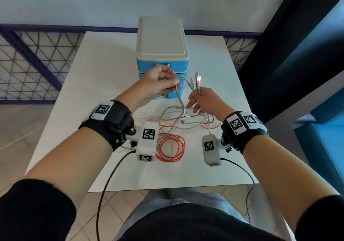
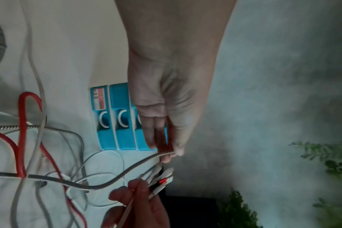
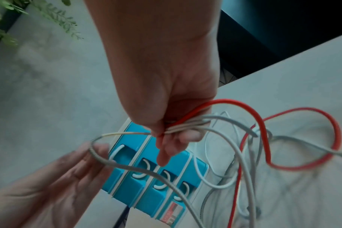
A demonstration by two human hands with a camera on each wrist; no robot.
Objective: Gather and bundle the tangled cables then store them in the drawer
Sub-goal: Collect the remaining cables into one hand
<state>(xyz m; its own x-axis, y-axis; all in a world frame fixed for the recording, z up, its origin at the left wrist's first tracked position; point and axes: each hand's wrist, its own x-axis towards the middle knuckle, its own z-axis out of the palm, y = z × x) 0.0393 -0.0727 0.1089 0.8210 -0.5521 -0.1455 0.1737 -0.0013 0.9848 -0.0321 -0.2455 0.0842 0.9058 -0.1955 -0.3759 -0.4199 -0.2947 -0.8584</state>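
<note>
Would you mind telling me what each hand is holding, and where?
The left hand pinches the braided cable near its end. The right hand grips several cables just below their plugs.

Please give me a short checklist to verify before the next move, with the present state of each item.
1. The right hand grips the gathered cable ends: ok, several plugs stand up out of its fist.
2. The left hand pinches the braided grey cable near its end: ok.
3. That braided end has joined the bunch: not ok, it is still apart from it.
4. All cables are off the table: not ok, the red cable lies coiled there, with grey and white loops beside it.
5. A drawer of the blue drawer unit is open to receive the bundle: not ok, all visible fronts look closed.
6. Knots in the tangle: cannot tell.
</note>
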